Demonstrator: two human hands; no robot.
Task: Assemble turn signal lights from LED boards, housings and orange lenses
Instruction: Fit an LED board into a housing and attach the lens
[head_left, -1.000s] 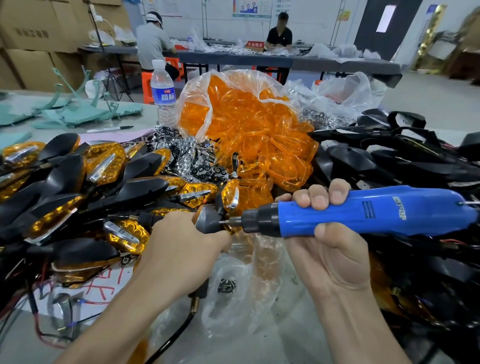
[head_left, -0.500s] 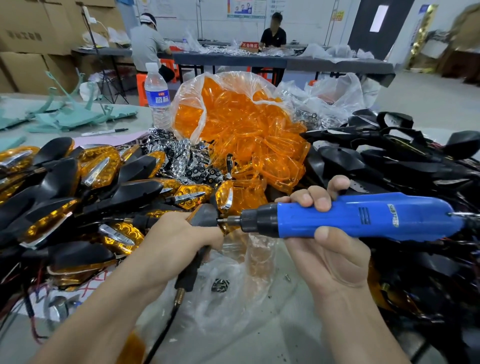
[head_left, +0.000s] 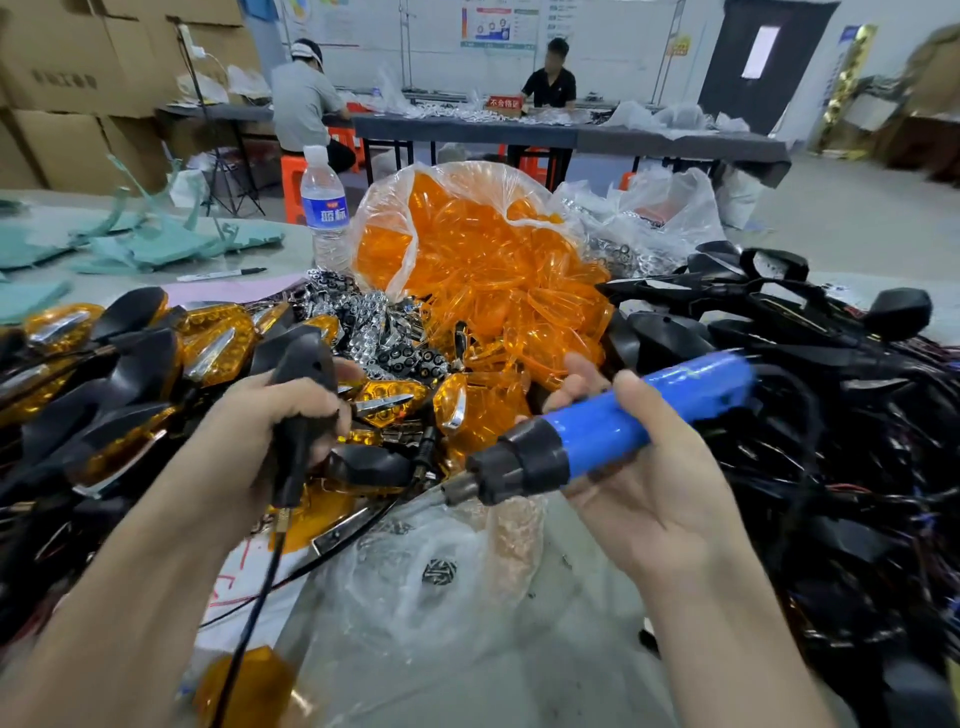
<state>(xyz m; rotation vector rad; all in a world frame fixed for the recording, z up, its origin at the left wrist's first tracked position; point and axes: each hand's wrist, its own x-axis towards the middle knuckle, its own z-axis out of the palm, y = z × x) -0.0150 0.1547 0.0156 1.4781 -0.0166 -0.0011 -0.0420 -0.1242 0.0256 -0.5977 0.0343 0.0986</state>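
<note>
Turn signal lights (head_left: 130, 374), finished ones, are heaped across the left of the table (head_left: 519, 675): glossy black shells behind, faceted orange lenses with a chrome blade in front, wires trailing underneath. Over on the right sits an equally big tangle of bare black housings (head_left: 779, 364) and their leads. Between the two heaps, a clear plastic bag (head_left: 395, 218) spills loose orange lenses (head_left: 493, 291), and just left of its mouth lies a drift of chrome reflector pieces (head_left: 374, 322).

Now the hands, low in the middle. Right hand (head_left: 649, 493) is wrapped round the blue electric screwdriver (head_left: 623, 415), thumb on top, black nose angled down and left, motion-blurred, bit not touching the unit. Left hand (head_left: 260, 431) is clenched on the stalk of one unit (head_left: 298, 364), held just above the left heap. Its black housing is up with its back to the camera, lens side hidden, and a thin black wire (head_left: 254, 597) hangs off the stalk toward the near edge.

Behind, a water bottle (head_left: 323, 208) stands upright beside the bag, with a marker (head_left: 223, 274) lying near it.
</note>
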